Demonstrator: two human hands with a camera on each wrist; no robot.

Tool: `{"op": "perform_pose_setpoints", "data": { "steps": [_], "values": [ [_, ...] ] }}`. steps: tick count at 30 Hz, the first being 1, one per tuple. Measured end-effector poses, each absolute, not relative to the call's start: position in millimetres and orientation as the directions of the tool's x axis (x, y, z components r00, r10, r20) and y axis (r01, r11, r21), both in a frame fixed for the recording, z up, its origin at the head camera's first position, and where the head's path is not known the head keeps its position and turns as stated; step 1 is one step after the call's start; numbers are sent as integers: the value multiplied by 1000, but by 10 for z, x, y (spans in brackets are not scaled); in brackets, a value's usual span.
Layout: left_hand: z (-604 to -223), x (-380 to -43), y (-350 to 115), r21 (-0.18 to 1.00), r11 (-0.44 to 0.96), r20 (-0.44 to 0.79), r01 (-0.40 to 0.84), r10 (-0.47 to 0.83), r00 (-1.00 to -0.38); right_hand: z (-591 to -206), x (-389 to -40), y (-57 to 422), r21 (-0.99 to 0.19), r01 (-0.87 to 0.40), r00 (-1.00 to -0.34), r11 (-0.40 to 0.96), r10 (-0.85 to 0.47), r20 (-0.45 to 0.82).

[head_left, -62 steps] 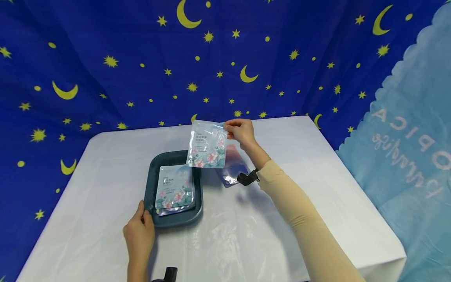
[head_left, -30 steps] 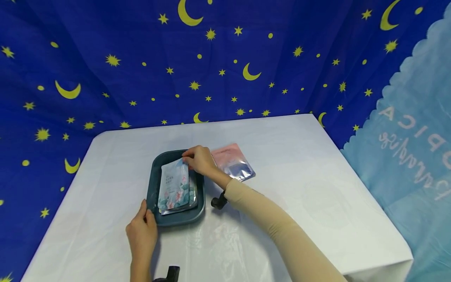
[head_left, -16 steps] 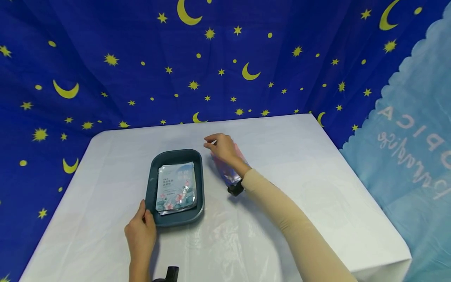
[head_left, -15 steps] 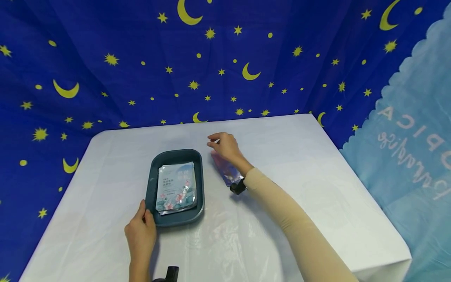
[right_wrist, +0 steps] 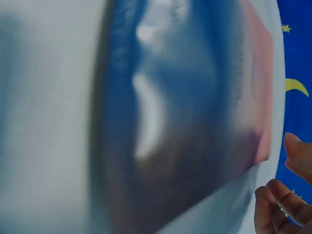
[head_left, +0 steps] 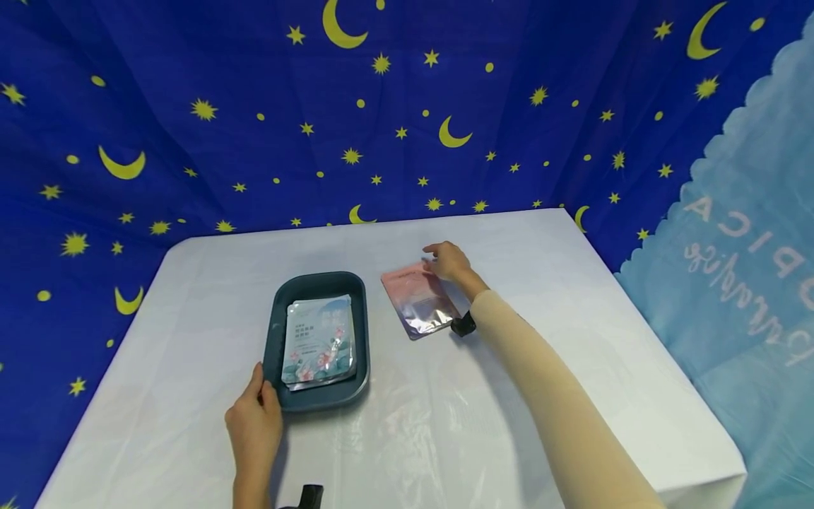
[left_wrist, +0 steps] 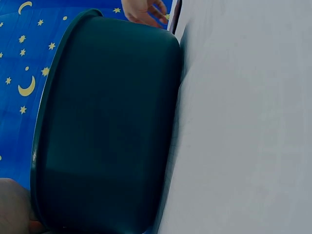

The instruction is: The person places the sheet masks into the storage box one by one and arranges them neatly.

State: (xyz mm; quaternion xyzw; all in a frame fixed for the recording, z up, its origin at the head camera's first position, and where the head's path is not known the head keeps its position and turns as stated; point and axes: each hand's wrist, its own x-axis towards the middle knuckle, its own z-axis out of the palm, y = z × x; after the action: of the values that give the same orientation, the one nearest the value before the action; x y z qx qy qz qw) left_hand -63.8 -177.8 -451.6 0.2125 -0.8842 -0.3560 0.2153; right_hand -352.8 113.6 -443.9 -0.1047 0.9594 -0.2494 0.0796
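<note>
My left hand (head_left: pixel 256 417) grips the near left corner of a dark teal plastic tray (head_left: pixel 273 332), thumb at the rim. Inside the tray lies a small stack of flat foil sachets (head_left: pixel 318 339), the top one pale blue with pink flowers. To the tray's right, a pink-to-purple foil sachet (head_left: pixel 416 297) lies flat on the table. Over that sachet's far right corner hovers my right hand (head_left: pixel 448 261), fingers loosely bent. In the right wrist view, its thumb and fingers stand apart with nothing between them, beside the sachet's pink end.
A white cloth covers the table (head_left: pixel 540 396). Behind it hangs a blue curtain (head_left: pixel 254 85) with yellow moons and stars. A light blue lettered cloth (head_left: pixel 750 283) hangs at the right. The tray's deep side wall (left_wrist: pixel 107 122) fills much of the left wrist view.
My right hand laid the flowered sachet onto the stack in the tray, let go, and moved right to the pink sachet's far corner. My left hand has stayed on the tray.
</note>
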Motion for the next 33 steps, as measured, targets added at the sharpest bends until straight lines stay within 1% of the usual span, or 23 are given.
{"op": "perform_pose_setpoints", "data": {
  "steps": [3, 7, 14, 19, 25, 30, 33],
  "values": [
    [-4517, -639, -1768, 721, 657, 233, -220, -529, -816, -4510, -3530, 1163, -478, -177, -959, 860, -259, -112],
    [-4521, -637, -1772, 724, 653, 227, -223, -531, -817, -4592, -3519, 1160, -470, -171, -962, 866, -249, -109],
    [-4529, -638, -1772, 726, 644, 208, -241, -540, -815, -4675, -3510, 1140, -489, -134, -968, 862, -219, -120],
    [-4529, -643, -1775, 725, 647, 217, -235, -539, -813, -4707, -3515, 1157, -513, -127, -975, 849, -201, -92],
    [-4528, -640, -1775, 723, 651, 223, -232, -538, -813, -4674, -3492, 1202, -533, -162, -974, 831, -221, -50],
    [-4532, -642, -1773, 723, 654, 233, -224, -536, -812, -4650, -3472, 1275, -581, -188, -970, 792, -242, -15],
    [-4535, -644, -1770, 721, 655, 232, -226, -535, -812, -4682, -3476, 1345, -653, -202, -966, 730, -259, 10]
  ]
}}
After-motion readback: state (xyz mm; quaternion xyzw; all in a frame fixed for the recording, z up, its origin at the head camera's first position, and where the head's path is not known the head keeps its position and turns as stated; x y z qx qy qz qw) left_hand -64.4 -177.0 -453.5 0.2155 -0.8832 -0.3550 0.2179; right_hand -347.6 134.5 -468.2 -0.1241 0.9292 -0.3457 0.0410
